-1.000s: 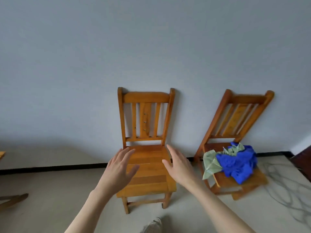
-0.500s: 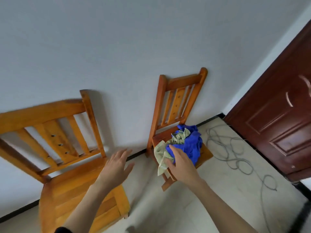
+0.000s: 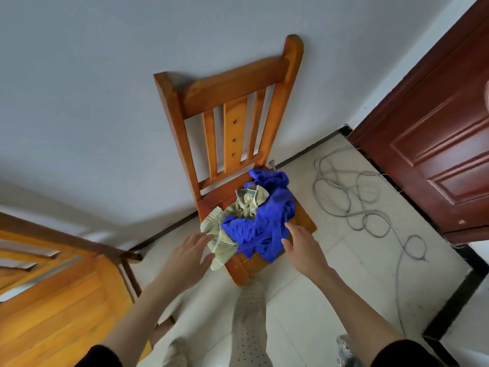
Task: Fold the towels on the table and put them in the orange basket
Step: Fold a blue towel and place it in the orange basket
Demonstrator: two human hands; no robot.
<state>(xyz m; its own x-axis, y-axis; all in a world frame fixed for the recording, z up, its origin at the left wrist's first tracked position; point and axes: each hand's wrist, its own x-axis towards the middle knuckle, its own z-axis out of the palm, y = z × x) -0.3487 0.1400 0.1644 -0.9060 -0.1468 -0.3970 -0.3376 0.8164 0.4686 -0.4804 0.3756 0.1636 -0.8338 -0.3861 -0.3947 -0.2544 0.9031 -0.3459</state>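
Blue towel (image 3: 267,223), green towel (image 3: 225,234), heaped on chair (image 3: 227,107)

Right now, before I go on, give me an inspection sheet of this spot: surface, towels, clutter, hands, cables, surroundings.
Surface: wooden chair against the wall; no table seen.
Job's things: blue towel and green towel crumpled together on the seat, the green one hanging over the front edge. Orange basket: nothing seen.
Clutter: nothing seen.
Hands: left hand open, beside the green towel; right hand open, fingers at the blue towel's edge, contact unclear.
Cables: loose grey cable looped on the floor right of the chair.
Surroundings: second chair at left, dark red door at right, tiled floor.
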